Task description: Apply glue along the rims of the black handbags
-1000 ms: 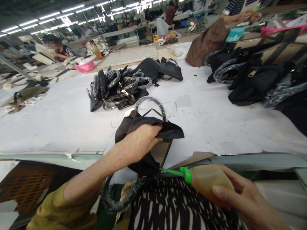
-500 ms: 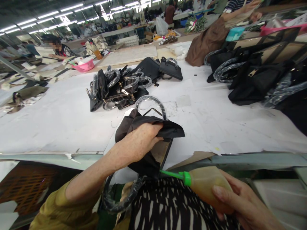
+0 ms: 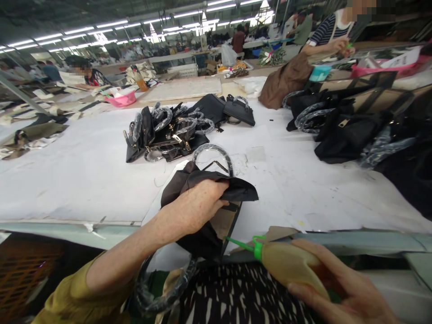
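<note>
A black handbag (image 3: 180, 186) lies at the table's front edge, its lining folded up and a tan inner panel (image 3: 221, 221) showing. My left hand (image 3: 202, 204) is closed on the black lining, thumb and fingers pinching it back. One plastic-wrapped handle (image 3: 212, 148) stands up behind the bag; another wrapped handle (image 3: 162, 297) hangs below toward my lap. In my right hand (image 3: 340, 279) is a squeeze bottle (image 3: 290, 265) of yellowish-brown liquid, tilted to the left. Its thin green nozzle (image 3: 239, 243) points at the lower edge of the tan panel; whether it touches I cannot tell.
Behind the bag lies a pile of black handbags (image 3: 168, 130). More black bags (image 3: 351, 121) crowd the right side of the white table (image 3: 84, 180). Farther off are a pink basin (image 3: 122, 97), a brown cloth bundle (image 3: 285, 81) and a co-worker in a striped top (image 3: 324, 33).
The view has tilted up slightly, showing more of the co-worker at right. The bottle now lies more level, its nozzle sloping up to the left. My left hand keeps its hold.
</note>
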`<state>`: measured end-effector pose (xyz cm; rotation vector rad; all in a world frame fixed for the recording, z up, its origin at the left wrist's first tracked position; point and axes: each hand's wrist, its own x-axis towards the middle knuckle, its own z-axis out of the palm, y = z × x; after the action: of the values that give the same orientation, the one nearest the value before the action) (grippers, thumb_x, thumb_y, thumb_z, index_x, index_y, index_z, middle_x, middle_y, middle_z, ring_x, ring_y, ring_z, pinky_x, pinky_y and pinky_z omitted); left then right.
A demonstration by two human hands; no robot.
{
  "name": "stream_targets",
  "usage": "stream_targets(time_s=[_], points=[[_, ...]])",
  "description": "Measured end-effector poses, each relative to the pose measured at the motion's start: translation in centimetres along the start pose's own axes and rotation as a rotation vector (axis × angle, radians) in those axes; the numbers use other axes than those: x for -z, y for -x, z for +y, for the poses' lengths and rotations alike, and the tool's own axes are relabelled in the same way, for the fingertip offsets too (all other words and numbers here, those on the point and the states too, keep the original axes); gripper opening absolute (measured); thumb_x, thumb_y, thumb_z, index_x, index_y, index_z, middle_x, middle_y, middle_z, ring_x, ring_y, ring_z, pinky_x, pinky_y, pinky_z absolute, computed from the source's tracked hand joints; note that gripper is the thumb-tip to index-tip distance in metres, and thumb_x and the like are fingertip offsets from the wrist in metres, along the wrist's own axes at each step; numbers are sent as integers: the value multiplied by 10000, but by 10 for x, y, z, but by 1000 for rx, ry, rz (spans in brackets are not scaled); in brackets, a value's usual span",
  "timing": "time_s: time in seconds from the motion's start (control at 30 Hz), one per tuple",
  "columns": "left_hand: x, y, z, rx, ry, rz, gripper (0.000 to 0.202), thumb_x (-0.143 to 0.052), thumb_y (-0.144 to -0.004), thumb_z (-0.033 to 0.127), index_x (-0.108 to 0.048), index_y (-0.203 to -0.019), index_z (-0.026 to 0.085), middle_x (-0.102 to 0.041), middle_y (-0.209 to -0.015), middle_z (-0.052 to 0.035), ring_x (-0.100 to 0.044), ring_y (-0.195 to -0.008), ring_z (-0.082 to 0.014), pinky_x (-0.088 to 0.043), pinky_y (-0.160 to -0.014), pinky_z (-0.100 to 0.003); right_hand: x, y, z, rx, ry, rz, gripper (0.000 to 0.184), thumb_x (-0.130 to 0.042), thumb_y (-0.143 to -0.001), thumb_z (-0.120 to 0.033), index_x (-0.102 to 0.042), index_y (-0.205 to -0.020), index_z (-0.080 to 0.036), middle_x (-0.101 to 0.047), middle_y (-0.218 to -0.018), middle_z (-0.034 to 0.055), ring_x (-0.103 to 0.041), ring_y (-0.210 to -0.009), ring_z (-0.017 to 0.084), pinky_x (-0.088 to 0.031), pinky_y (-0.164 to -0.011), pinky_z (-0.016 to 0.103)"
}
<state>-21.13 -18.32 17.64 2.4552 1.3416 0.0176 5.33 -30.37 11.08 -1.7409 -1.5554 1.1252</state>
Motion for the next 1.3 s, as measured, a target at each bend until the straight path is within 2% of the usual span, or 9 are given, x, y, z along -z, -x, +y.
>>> stream_targets(time_s=[0.07,0.23,0.43,0.7,0.93,1.07,1.17,1.23,1.3], points=[[2,-1,-1,4,22,-1,92,-519,-845,254,-552,-908,195,-615,-951,-44,-578,-926,-211,-449,-805,-311,0,-12,1,74,77,-2,477,-695,-666,-495,-634,-1077,-262,-698,-1030,52,-657,-884,289,-552,-750,330],[6,-2,-1,8,65,-1,63,-536,-832,236,-550,-877,195,-619,-967,-42,-581,-915,-204,-437,-761,-290,-6,-40,1,120,208,72,504,-660,-677,-533,-612,-1072,-225,-706,-962,76,-660,-824,284,-547,-702,348],[11,-5,-9,23,100,-4,75,-534,-828,271,-559,-832,200,-625,-862,-24,-592,-833,-194,-409,-676,-274,-6,-62,9,244,317,133,434,-621,-737,-515,-593,-1072,-240,-704,-921,57,-660,-774,262,-538,-646,331],[23,-16,-19,-29,157,6,90,-547,-802,263,-590,-813,185,-622,-814,-22,-583,-783,-174,-395,-653,-246,4,-89,16,662,535,161,343,-545,-849,-286,-456,-1175,-228,-630,-1088,82,-641,-877,218,-540,-678,275],[52,-38,-34,-36,277,-58,169,-542,-768,269,-648,-792,140,-524,-603,24,-469,-561,-110,-308,-509,-214,11,-101,23,941,665,185,491,-406,-862,-69,-411,-1329,-223,-575,-1234,134,-563,-1079,273,-502,-847,388],[67,-53,-50,-18,341,-65,212,-559,-737,307,-664,-787,129,-466,-570,38,-414,-532,-101,-281,-481,-216,20,-99,20,1071,774,235,532,-391,-873,-56,-371,-1380,-216,-550,-1277,135,-518,-1140,292,-479,-889,408],[73,-60,-60,-10,368,-57,213,-574,-715,324,-655,-747,129,-438,-550,42,-399,-526,-101,-277,-474,-217,27,-88,13,1008,780,352,509,-420,-879,-140,-388,-1377,-243,-552,-1277,106,-558,-1092,298,-516,-839,398],[75,-63,-64,-12,373,-54,208,-584,-701,329,-646,-728,132,-435,-544,45,-397,-527,-101,-272,-471,-216,35,-78,5,809,581,503,500,-521,-848,-274,-435,-1341,-276,-584,-1227,86,-611,-995,317,-545,-791,421],[75,-64,-67,-16,377,-54,204,-590,-691,331,-641,-718,136,-437,-547,46,-399,-532,-101,-272,-473,-215,48,-72,-5,590,247,658,567,-617,-780,-384,-454,-1318,-305,-617,-1159,73,-646,-898,335,-567,-748,450]])
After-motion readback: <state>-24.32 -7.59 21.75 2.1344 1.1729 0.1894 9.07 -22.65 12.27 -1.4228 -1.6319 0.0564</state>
